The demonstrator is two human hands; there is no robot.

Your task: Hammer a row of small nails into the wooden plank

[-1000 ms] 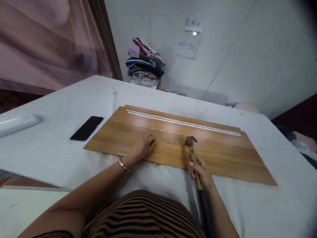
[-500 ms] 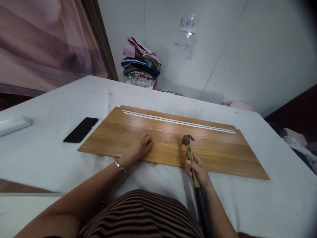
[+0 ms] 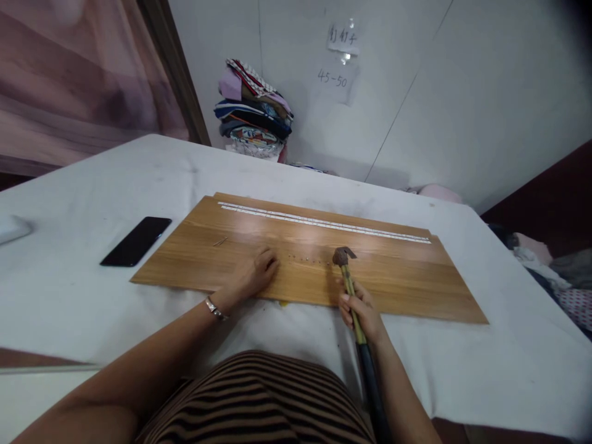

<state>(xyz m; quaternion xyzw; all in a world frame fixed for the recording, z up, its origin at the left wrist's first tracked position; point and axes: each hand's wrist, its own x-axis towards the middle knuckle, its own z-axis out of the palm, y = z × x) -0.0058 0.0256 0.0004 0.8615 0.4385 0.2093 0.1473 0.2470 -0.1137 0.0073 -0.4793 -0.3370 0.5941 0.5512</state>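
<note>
My right hand [image 3: 361,308] is wrapped around the handle of a claw hammer [image 3: 354,296]. The hammer's rusty head is over the wooden board [image 3: 407,277], at the right end of a row of several small nails [image 3: 308,259]. Whether the head touches the board or a nail I cannot tell. Left of that row, my left hand [image 3: 254,271] rests on the board with its fingers curled in, and nothing shows in them. A few loose nails [image 3: 221,241] lie flat on the board's left part.
Two white measuring strips [image 3: 324,223] run along the board's far side. A black phone [image 3: 136,242] lies left of the board on the white-covered table [image 3: 139,172]. Behind the table stands a stack of folded clothes [image 3: 254,111] by the wall. A white object [image 3: 13,228] sits at the left edge.
The whole view has shifted slightly, so everything appears a little further left. Both hands and the hammer keep nearly the same places over the board.
</note>
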